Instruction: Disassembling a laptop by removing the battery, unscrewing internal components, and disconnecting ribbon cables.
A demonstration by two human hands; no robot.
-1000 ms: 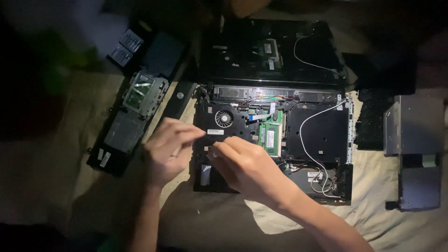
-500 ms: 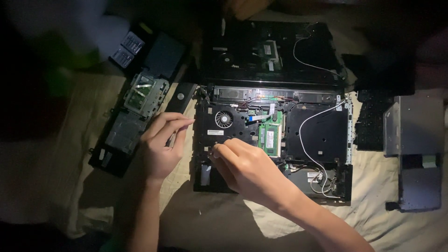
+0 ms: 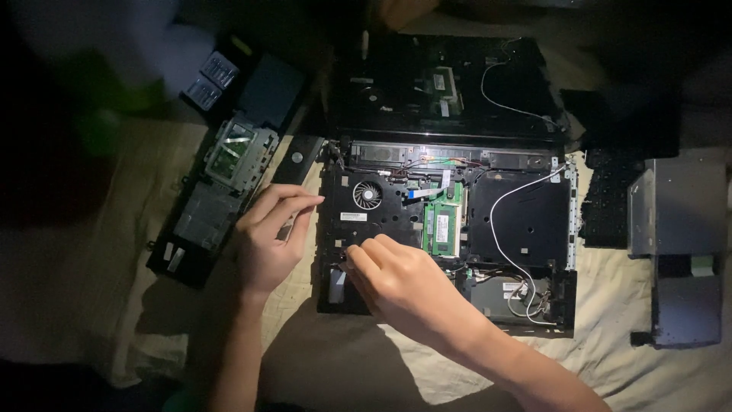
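Both forearms bare, no sleeves or rings.

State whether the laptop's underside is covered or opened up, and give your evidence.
Opened up. The laptop base shows its bare fan, green memory board and loose white wire; the right hand reaches into it.

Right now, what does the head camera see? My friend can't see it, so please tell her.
Two bare hands work on an opened laptop on a cloth. The right hand pinches at its lower left part; the left hand rests at its left edge. A fan, green memory card and white wire show inside.
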